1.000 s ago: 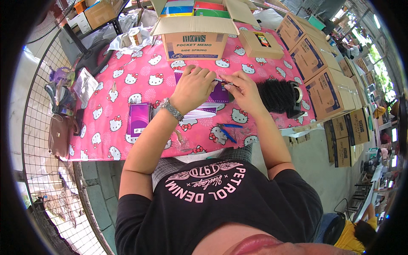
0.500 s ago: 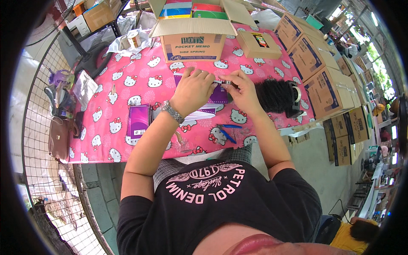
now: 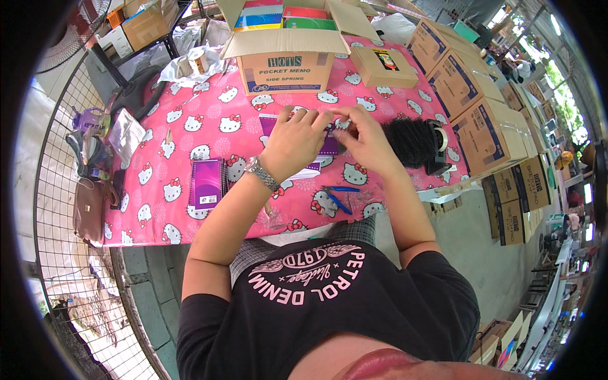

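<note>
My left hand (image 3: pixel 294 140) lies over a purple notebook (image 3: pixel 329 145), its fingers bent round the notebook's upper edge. Close beside it, my right hand (image 3: pixel 362 136) has thumb and forefinger pinched together at that edge; whatever is between them is too small to make out. White sheets with a punched edge (image 3: pixel 307 171) stick out below the left hand. Another purple cover (image 3: pixel 267 123) shows past the left fingers. Blue-handled pliers (image 3: pixel 342 196) lie nearer to me. To the right of my right hand is a bundle of black spiral coils (image 3: pixel 408 140).
Bound purple notebooks (image 3: pixel 208 182) are stacked at left. An open carton (image 3: pixel 285 73) of colourful notebooks stands at the back, beside a flat brown box (image 3: pixel 384 68). A tape dispenser (image 3: pixel 439 149) borders the coils. Stacked cartons (image 3: pixel 484 136) line the right edge of the pink-covered table (image 3: pixel 196 235).
Both hands stay at the notebook. My left hand has slid slightly right, toward the right hand, and my right fingers have shifted their pinch a little. The pliers and stack have not moved.
</note>
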`<state>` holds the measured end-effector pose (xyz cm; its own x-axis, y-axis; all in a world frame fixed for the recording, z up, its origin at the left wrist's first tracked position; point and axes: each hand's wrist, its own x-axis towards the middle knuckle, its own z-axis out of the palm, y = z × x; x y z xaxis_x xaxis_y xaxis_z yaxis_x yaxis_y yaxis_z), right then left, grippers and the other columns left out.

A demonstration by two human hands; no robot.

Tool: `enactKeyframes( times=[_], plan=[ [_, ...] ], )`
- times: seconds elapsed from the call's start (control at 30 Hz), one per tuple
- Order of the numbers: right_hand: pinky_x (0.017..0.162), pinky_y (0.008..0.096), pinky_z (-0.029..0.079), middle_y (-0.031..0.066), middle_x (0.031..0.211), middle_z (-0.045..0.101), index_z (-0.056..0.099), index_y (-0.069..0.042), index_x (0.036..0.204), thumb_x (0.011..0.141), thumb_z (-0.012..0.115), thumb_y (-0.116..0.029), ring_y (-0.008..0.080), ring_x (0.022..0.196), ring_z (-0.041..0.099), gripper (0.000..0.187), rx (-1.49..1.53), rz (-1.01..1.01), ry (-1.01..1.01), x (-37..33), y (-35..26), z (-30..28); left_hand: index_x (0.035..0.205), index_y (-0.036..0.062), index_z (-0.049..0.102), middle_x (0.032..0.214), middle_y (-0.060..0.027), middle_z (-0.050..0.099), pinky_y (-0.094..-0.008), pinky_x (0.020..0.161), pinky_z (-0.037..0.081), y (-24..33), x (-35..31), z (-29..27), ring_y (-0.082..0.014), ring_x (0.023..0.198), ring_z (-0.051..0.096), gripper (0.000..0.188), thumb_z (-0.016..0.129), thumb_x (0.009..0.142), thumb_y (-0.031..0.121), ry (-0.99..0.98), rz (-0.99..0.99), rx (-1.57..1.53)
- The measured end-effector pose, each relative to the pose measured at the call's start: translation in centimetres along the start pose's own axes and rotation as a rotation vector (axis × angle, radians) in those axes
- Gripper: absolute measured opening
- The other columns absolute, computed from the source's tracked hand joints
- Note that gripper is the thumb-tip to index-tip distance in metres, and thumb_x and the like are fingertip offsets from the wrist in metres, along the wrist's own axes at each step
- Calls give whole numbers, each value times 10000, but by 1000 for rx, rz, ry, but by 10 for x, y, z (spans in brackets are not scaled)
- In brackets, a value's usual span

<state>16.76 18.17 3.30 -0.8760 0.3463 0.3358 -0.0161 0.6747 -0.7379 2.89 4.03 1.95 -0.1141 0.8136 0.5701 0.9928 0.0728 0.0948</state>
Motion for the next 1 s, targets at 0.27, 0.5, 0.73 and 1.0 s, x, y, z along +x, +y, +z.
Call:
enactKeyframes(
  times=[0.27,0.5,0.73,1.0],
  plan=[
    [673,388,515,139,891,674,559,-31,1246,903,653,-170,244,722,659,382,345,273,-75,12,5,1,1081,70,566,1036,-99,649,-449,987,383,-4,-9,-6,-264,1028,601,204,585,933,209,-74,-46,-107],
    [857,491,507,222,1076,662,598,-34,1169,867,655,-426,358,1016,645,499,-1075,49,164,-32,241,107,1103,125,609,1126,-30,615,-808,979,187,4,-5,2,-269,1261,485,299,623,928,367,29,-140,25],
    [850,356,484,55,1109,638,561,-39,1304,899,633,-359,180,969,602,521,774,242,-51,43,109,-4,1040,106,645,1030,-33,592,-528,902,382,-8,-16,1,-269,1069,528,405,739,810,426,9,-258,-61],
    [1122,384,330,152,1382,533,452,31,1402,882,622,-294,255,1301,489,637,1150,108,-533,37,61,-49,1001,108,660,1012,-56,601,-465,885,383,-5,-5,4,-256,1077,528,437,778,744,441,22,-281,-124]
  ],
)
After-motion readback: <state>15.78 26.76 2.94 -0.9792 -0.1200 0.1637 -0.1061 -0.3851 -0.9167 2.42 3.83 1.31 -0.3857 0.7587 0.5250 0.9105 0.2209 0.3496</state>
